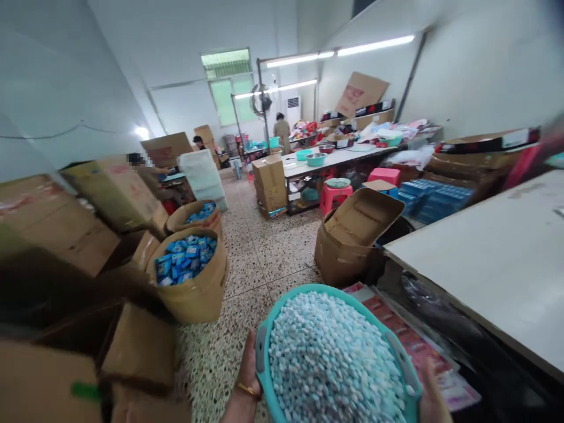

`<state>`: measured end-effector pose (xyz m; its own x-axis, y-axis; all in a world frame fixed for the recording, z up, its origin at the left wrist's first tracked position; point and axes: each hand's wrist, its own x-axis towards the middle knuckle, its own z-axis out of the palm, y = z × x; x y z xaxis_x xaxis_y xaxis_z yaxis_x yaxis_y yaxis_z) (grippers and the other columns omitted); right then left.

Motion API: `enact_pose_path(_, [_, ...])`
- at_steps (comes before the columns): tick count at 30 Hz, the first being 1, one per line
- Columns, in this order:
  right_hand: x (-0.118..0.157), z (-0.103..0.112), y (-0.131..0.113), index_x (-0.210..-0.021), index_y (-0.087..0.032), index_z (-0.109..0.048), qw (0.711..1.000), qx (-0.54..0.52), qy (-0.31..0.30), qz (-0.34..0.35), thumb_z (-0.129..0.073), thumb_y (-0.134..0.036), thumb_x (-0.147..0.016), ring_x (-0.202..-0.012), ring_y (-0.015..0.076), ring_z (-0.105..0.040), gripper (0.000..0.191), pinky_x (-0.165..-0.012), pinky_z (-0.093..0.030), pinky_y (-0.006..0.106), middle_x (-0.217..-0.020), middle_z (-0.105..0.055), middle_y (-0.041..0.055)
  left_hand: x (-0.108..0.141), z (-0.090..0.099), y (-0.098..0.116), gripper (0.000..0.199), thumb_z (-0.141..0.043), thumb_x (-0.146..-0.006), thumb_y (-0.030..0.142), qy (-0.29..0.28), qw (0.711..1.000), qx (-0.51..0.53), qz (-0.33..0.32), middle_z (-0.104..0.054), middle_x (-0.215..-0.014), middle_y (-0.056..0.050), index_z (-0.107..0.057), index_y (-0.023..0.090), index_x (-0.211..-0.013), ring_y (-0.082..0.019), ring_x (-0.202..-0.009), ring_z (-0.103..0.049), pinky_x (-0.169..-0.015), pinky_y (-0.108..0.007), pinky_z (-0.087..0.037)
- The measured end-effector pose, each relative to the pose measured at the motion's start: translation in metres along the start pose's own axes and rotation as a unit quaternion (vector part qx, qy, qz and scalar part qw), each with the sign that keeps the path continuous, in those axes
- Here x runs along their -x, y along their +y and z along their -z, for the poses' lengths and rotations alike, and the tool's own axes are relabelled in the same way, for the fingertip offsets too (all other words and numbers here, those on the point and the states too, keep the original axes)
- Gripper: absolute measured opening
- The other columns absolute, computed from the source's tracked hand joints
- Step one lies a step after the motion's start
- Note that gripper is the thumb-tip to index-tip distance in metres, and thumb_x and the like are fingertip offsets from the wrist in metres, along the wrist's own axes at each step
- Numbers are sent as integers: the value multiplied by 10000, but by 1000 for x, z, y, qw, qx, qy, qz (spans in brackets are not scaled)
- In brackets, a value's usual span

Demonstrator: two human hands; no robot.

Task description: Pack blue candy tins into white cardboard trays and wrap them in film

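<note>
A turquoise plastic basin (317, 288) with grey handle grips is held low in front of me. Small rounded pale blue and white pieces (330, 352), like pebbles or beads, fill it; their exact kind I cannot make out. My left hand (248, 363) grips the basin's left side by the handle, a gold-coloured bracelet on its wrist. On the right side, my right hand (432, 388) holds the rim and looks blurred. Fingers of both hands are partly hidden by the basin.
A speckled floor aisle (247, 252) runs ahead. Left of it stand cartons and a round cardboard bin (198, 299) of blue packets. At right are an open carton (343, 252), a white table (493, 241) and a pink stool (335, 194). A person (282, 129) stands farther back.
</note>
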<state>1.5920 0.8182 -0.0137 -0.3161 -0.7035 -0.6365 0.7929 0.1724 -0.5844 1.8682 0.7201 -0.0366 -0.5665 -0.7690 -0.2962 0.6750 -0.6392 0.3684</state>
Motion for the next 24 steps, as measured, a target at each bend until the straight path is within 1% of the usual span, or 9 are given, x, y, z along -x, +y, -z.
enact_pose_path(4, [-88,-125,-23,-1311,-208,-585,998,-27,-57,-6,-580,-778,-674,-1203,366,-553,855,-1087,-368,547,-1192,-671,103,-99,2,104,625,-531,-848,584,5,998,-18,-56,-663,-1200,-149,-601,158,-1300,-345,-1246,-525,-1143,-526,-273])
enact_pose_path(6, [-135,-181,-29,-1277,-214,-614,995,-34,-93,11,-578,-775,-683,-1213,351,-549,818,-1091,-363,529,-1193,-673,97,-150,5,161,615,-508,-857,591,-2,998,-19,-62,-654,-1216,-140,-603,177,-1302,-341,-1260,-512,-1148,-519,-268])
enact_pose_path(8, [-184,-232,-32,-1269,-214,-620,992,-44,-114,23,-582,-773,-686,-1218,341,-547,808,-1094,-353,525,-1199,-671,96,-204,8,217,609,-467,-876,595,0,998,-20,-55,-653,-1221,-131,-591,191,-1315,-328,-1261,-514,-1151,-506,-270])
enact_pose_path(10, [-232,-279,-34,-1270,-205,-617,991,-59,-115,29,-563,-785,-694,-1217,335,-549,819,-1093,-347,526,-1196,-672,102,-260,8,270,603,-415,-901,590,8,998,-22,-52,-659,-1213,-129,-585,191,-1320,-315,-1249,-530,-1150,-495,-277])
enact_pose_path(14, [-313,-367,-51,-1259,-198,-626,990,-82,-102,45,-524,-804,-709,-1198,332,-565,825,-1083,-357,517,-1174,-682,112,-367,-5,365,574,-321,-952,529,9,999,-22,-44,-670,-1193,-130,-573,179,-1330,-294,-1220,-561,-1143,-487,-294])
enact_pose_path(16, [-349,-408,-67,-1258,-201,-626,990,-90,-90,51,-536,-794,-711,-1189,333,-571,812,-1080,-359,516,-1165,-686,110,-418,-18,405,576,-300,-960,522,13,999,-28,-23,-666,-1206,-127,-553,181,-1348,-290,-1227,-556,-1142,-486,-296])
enact_pose_path(19, [-408,-462,-100,-1253,-203,-627,989,-112,-69,60,-540,-778,-724,-1183,329,-576,786,-1077,-358,514,-1154,-692,104,-495,-39,457,609,-276,-957,548,44,997,-53,20,-650,-1241,-126,-515,179,-1379,-293,-1248,-538,-1138,-493,-299])
enact_pose_path(22, [-480,-510,-137,-1252,-205,-624,986,-138,-61,64,-543,-757,-742,-1177,322,-580,756,-1071,-362,511,-1160,-690,101,-580,-58,498,632,-273,-949,571,54,995,-76,29,-634,-1268,-124,-493,181,-1395,-300,-1260,-526,-1133,-502,-304])
enact_pose_path(24, [-530,-539,-164,-1252,-209,-620,984,-152,-67,71,-548,-740,-755,-1172,311,-584,731,-1069,-366,500,-1166,-688,98,-638,-69,519,643,-294,-936,589,34,995,-86,27,-622,-1285,-124,-492,186,-1396,-301,-1275,-509,-1134,-501,-301])
